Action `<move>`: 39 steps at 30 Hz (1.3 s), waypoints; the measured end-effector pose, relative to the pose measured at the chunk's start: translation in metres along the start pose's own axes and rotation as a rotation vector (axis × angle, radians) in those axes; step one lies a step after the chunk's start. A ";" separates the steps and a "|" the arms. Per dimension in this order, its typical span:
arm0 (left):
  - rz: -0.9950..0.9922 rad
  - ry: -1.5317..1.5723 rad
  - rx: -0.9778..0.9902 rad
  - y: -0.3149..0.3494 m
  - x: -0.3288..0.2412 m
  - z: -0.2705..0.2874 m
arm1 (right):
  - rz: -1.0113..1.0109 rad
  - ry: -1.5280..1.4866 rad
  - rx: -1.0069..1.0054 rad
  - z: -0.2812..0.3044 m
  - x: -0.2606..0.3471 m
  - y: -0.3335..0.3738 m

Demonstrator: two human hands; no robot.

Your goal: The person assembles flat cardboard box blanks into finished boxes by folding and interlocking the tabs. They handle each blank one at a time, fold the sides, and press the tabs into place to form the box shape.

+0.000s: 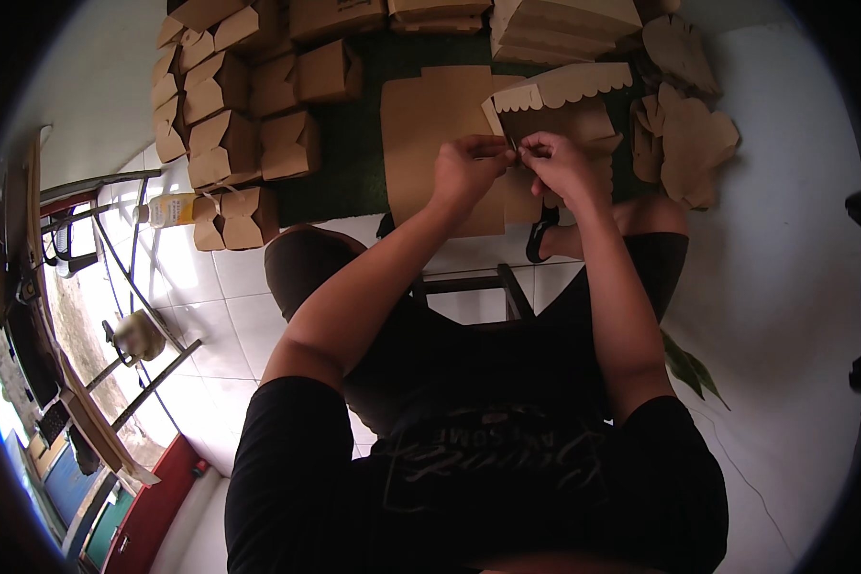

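Apparently Half Made: One Open Box [572,117] among Many Closed Ones

My left hand [471,174] and right hand [562,170] meet at the open box's left side, upper centre of the frame. On each, thumb and forefinger are drawn together, seemingly pinching a bit of cardboard edge; exactly which flap, I cannot tell, since my fingertips cover it.

Judging by how things lie, a good share is done: closed boxes [218,88] stand in rows at the upper left. I can't tell whether the cardboard pile [564,36] at the top, right of centre, is finished. The one I'm handling looks partly shaped, its inside exposed and its right-hand flaps splayed outward. A flat sheet [421,143] just left of it and loose flat pieces [694,139] at the upper right look like what is left.

My open box is plain brown, shaded inside, with a paler scalloped strip [566,86] raised along its far side. Nothing on it looks torn or crushed.
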State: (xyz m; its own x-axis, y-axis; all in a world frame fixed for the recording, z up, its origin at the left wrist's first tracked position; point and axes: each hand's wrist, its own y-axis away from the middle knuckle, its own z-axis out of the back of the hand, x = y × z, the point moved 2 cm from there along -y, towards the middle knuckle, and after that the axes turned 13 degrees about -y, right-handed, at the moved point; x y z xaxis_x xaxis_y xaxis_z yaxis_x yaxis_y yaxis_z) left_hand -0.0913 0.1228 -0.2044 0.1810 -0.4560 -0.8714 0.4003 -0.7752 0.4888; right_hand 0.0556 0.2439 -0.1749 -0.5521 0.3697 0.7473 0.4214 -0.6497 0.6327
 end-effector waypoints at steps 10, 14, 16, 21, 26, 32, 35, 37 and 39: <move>0.023 -0.040 0.032 0.007 -0.006 -0.004 | 0.064 -0.006 0.055 0.004 0.004 -0.004; 0.047 -0.071 -0.058 0.003 -0.002 -0.006 | 0.061 -0.004 0.075 0.004 0.007 -0.005; 0.028 -0.038 -0.062 0.001 0.001 -0.007 | 0.054 -0.014 0.086 0.005 0.009 -0.004; 0.003 -0.084 -0.062 0.000 0.004 -0.007 | 0.059 -0.045 0.172 0.009 0.012 -0.006; 0.015 -0.121 -0.048 -0.001 0.002 -0.006 | 0.050 -0.080 0.179 0.011 0.010 -0.009; -0.007 -0.162 -0.056 -0.004 0.003 -0.007 | 0.038 -0.092 0.170 0.013 0.008 -0.010; 0.019 -0.168 -0.038 -0.002 0.001 -0.006 | 0.035 -0.087 0.153 0.011 0.006 -0.010; 0.035 -0.169 -0.033 -0.002 -0.001 -0.005 | 0.035 -0.068 0.156 0.011 0.006 -0.011; 0.048 -0.171 -0.028 -0.001 -0.003 -0.005 | 0.042 -0.067 0.158 0.012 0.006 -0.011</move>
State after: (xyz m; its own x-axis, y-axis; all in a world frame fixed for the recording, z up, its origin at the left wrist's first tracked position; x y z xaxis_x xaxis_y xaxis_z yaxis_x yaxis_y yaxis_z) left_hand -0.0877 0.1271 -0.2030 0.0464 -0.5619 -0.8259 0.4199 -0.7392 0.5266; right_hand 0.0557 0.2613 -0.1753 -0.4848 0.3911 0.7823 0.5539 -0.5549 0.6207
